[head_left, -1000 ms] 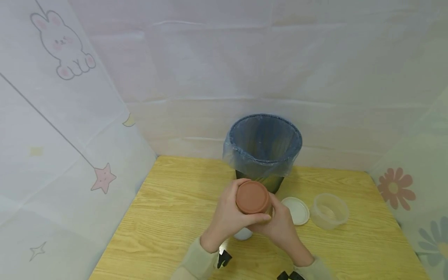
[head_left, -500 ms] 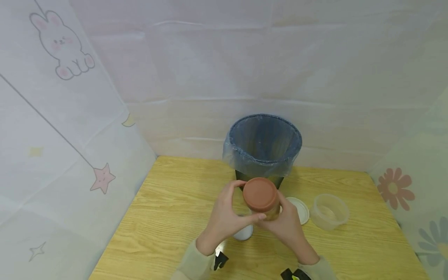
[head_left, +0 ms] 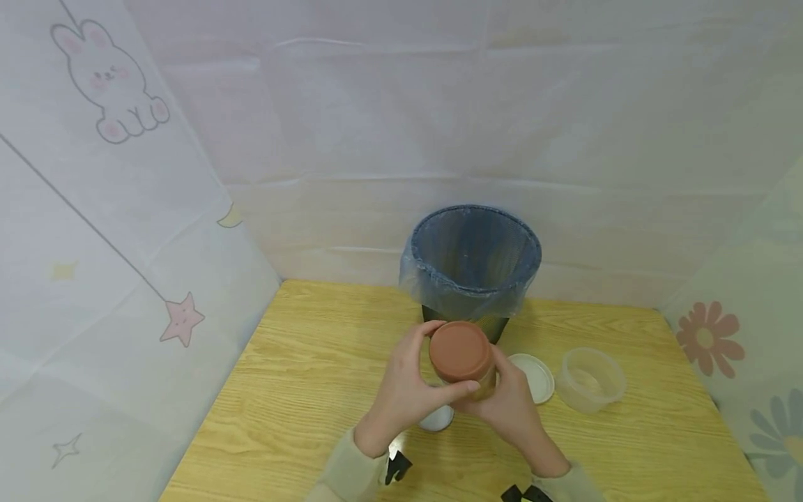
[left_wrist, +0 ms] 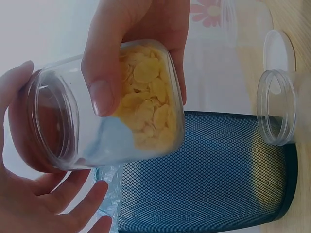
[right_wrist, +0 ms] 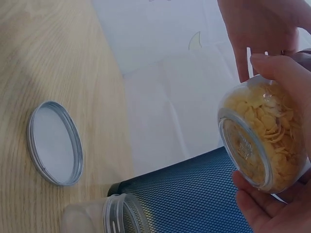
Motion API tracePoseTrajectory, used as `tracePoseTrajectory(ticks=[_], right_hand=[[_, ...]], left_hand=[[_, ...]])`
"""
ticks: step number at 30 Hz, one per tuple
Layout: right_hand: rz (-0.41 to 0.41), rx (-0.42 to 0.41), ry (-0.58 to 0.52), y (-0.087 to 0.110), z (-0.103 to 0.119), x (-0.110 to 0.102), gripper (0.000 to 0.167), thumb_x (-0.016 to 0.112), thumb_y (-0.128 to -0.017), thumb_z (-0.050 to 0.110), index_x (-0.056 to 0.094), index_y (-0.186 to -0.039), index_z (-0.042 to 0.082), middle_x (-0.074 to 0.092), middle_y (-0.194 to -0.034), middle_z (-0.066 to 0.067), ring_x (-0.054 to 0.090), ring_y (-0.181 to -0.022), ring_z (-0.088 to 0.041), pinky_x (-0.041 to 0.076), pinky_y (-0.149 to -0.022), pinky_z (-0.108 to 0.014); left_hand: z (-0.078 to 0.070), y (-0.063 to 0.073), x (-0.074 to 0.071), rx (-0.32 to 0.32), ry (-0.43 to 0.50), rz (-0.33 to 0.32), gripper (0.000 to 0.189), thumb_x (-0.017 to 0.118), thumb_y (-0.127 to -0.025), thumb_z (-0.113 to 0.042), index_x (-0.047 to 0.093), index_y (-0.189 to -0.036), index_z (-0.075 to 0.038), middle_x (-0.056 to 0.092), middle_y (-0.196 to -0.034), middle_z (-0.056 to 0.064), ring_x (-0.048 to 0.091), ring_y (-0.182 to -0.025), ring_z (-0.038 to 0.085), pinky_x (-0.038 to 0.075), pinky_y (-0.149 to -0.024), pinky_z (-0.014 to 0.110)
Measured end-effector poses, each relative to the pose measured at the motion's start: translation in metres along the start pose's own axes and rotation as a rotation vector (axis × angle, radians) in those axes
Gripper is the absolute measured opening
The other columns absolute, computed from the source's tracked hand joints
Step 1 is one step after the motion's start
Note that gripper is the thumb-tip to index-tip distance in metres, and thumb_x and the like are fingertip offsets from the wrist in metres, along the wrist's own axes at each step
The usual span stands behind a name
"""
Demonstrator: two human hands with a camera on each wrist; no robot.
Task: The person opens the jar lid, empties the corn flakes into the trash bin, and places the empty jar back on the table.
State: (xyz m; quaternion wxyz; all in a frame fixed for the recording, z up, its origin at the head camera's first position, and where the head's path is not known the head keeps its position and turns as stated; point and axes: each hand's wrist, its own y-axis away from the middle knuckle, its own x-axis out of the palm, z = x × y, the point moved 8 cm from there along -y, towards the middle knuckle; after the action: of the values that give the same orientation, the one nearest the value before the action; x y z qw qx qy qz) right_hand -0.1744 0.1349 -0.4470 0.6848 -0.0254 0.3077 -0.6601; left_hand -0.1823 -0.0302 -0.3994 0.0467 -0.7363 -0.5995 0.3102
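A clear jar (left_wrist: 102,111) with yellow flakes, which look like cornflakes, is held tilted above the table. My left hand (head_left: 401,390) grips its reddish-brown lid (head_left: 461,351), thumb on the near side and fingers round the far side. The right hand (head_left: 511,411) grips the jar's body, its thumb (left_wrist: 103,92) pressed along the side in the left wrist view. The lid sits on the jar's mouth; whether it is tight, I cannot tell. Below the hands a clear open jar (left_wrist: 277,107) stands on the table, hidden in the head view. A silver-rimmed lid (right_wrist: 56,143) lies near it.
Behind the hands stands a mesh bin (head_left: 470,296) lined with a blue bag. To the right are a white lid (head_left: 533,378) and a translucent tub (head_left: 591,380). Printed cloth walls surround the wooden table (head_left: 301,362) at the back and sides.
Both hands and the jar have shifted a little right, then slightly back left. The jar has tilted, so more of its side shows below the lid. Both hands keep hold.
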Motion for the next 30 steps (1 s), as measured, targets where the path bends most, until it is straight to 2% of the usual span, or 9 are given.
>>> tracePoseTrajectory(ticks=[3,6,14,17,24,30], right_hand=[[0.013,-0.013,-0.022,0.000,0.002,0.003,0.085,0.099,-0.066,0.014,0.058,-0.139,0.023,0.065,-0.127,0.007,0.060,-0.117,-0.017,0.049,-0.098,-0.041],[0.028,-0.011,-0.037,0.001,0.003,0.005,0.085,0.099,-0.067,0.015,0.057,-0.140,0.024,0.065,-0.128,0.007,0.060,-0.118,-0.018,0.049,-0.097,-0.044],[0.057,-0.003,-0.018,0.004,0.001,0.011,0.084,0.097,-0.068,0.016,0.057,-0.140,0.025,0.066,-0.123,0.008,0.063,-0.109,-0.016,0.054,-0.087,-0.044],[0.052,-0.015,-0.020,0.004,0.002,0.010,0.084,0.097,-0.067,0.015,0.057,-0.141,0.024,0.066,-0.124,0.007,0.063,-0.110,-0.018,0.054,-0.088,-0.046],[0.041,-0.009,-0.014,0.004,-0.002,0.005,0.085,0.099,-0.067,0.016,0.057,-0.141,0.024,0.066,-0.125,0.008,0.063,-0.113,-0.017,0.052,-0.092,-0.049],[0.017,-0.022,0.008,0.002,-0.002,0.001,0.088,0.099,-0.066,0.017,0.056,-0.142,0.022,0.065,-0.127,0.006,0.062,-0.113,-0.018,0.053,-0.090,-0.051]], left_hand=[[0.000,-0.001,0.001,-0.018,-0.014,-0.002,0.088,0.091,-0.072,-0.051,0.047,-0.145,-0.029,0.054,-0.133,-0.016,0.051,-0.122,0.010,0.045,-0.099,0.047],[0.000,-0.002,0.002,-0.028,-0.012,-0.004,0.089,0.092,-0.070,-0.052,0.046,-0.143,-0.032,0.055,-0.133,-0.015,0.052,-0.120,0.010,0.046,-0.097,0.047],[0.001,-0.005,0.007,-0.076,0.009,0.019,0.092,0.093,-0.065,-0.055,0.047,-0.142,-0.036,0.055,-0.128,-0.014,0.057,-0.111,0.010,0.053,-0.087,0.040],[0.000,-0.006,0.007,-0.055,0.011,0.036,0.092,0.094,-0.066,-0.054,0.047,-0.143,-0.034,0.055,-0.129,-0.013,0.057,-0.113,0.011,0.053,-0.088,0.040],[-0.005,-0.005,0.004,0.035,-0.055,0.094,0.092,0.091,-0.071,-0.053,0.045,-0.147,-0.028,0.053,-0.134,-0.014,0.054,-0.119,0.009,0.050,-0.095,0.039],[-0.005,-0.002,-0.003,0.028,-0.085,0.095,0.082,0.085,-0.078,-0.056,0.048,-0.146,-0.030,0.053,-0.134,-0.017,0.051,-0.124,0.008,0.047,-0.100,0.043]])
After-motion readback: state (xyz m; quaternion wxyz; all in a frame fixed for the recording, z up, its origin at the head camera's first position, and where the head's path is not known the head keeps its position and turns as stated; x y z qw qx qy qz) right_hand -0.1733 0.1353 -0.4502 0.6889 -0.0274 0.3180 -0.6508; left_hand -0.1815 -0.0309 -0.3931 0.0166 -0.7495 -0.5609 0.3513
